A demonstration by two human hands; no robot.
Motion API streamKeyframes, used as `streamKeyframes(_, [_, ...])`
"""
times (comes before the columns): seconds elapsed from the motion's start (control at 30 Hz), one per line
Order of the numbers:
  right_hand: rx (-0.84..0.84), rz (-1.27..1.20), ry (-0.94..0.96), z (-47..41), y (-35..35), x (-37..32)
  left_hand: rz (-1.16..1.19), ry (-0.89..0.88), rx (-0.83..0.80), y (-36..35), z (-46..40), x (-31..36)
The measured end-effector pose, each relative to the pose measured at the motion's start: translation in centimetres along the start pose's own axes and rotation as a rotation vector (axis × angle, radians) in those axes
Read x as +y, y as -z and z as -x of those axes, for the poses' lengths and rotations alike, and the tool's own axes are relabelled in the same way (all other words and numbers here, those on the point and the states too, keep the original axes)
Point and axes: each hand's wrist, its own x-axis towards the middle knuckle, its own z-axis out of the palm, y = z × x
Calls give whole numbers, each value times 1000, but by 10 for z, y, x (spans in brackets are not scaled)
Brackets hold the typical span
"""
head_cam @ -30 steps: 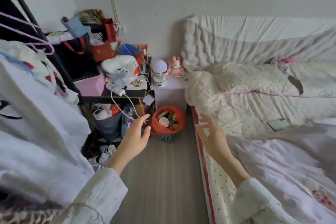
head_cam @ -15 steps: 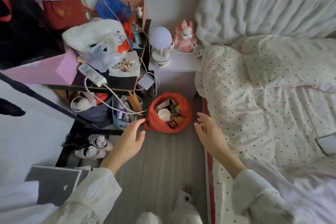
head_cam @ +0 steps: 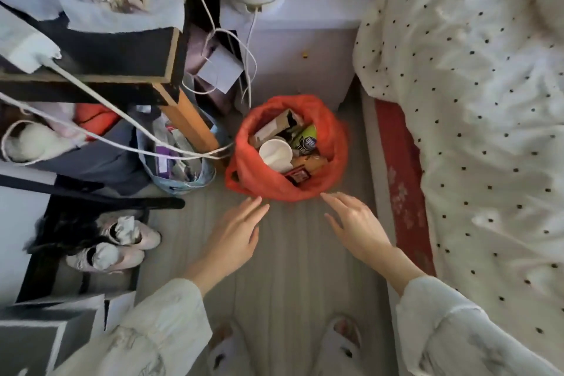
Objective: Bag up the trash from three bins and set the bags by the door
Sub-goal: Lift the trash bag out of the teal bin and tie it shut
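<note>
A small bin lined with an orange-red trash bag (head_cam: 331, 143) stands on the floor between a cluttered desk and the bed. The bag is full of rubbish: a white paper cup (head_cam: 275, 152), a brown carton, wrappers. The bag's rim is folded out over the bin, which it hides. My left hand (head_cam: 236, 233) is open, fingertips a little short of the bag's near-left edge. My right hand (head_cam: 355, 224) is open too, its fingertips just at the bag's near-right edge. Neither hand holds anything.
A desk leg (head_cam: 186, 122) and white cables (head_cam: 128, 131) hang close on the bin's left, beside a blue basket (head_cam: 177, 183). A white nightstand (head_cam: 299, 49) stands behind the bin. The bed (head_cam: 470, 101) runs along the right. Shoes (head_cam: 116, 244) lie at left; my slippers (head_cam: 341, 336) are below.
I have come closer and now look straight down on the bin. Both hands have dropped and reached forward to the near rim of the orange-red bag.
</note>
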Motion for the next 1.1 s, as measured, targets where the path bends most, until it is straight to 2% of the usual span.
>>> streamKeyframes(0.1, [123, 93, 132, -32, -66, 24, -102, -74, 28, -52, -27, -39])
streamKeyframes(0.27, [269, 264, 332, -73, -146, 65, -360, -352, 228, -125, -73, -87])
streamKeyframes(0.4, [338, 348, 402, -95, -175, 88, -509, -434, 415, -152, -104, -109])
streamKeyframes(0.53, [455, 374, 438, -116, -184, 93, -539, -501, 574, -156, -134, -114])
streamKeyframes(0.73, [516, 449, 390, -122, -188, 87, -522, -502, 597, -152, -143, -112])
streamKeyframes(0.87, [519, 350, 424, -115, -179, 85, -368, -530, 350, -126, -140, -108])
streamKeyframes(0.93, [532, 323, 448, -114, -174, 85, -282, -494, 304, -115, -136, -105])
streamKeyframes(1.0, [550, 299, 463, -115, -170, 86, -262, -503, 357, -110, -133, -106])
streamKeyframes(1.1, [588, 244, 439, -112, -164, 82, -190, -484, 532, -103, -131, -102])
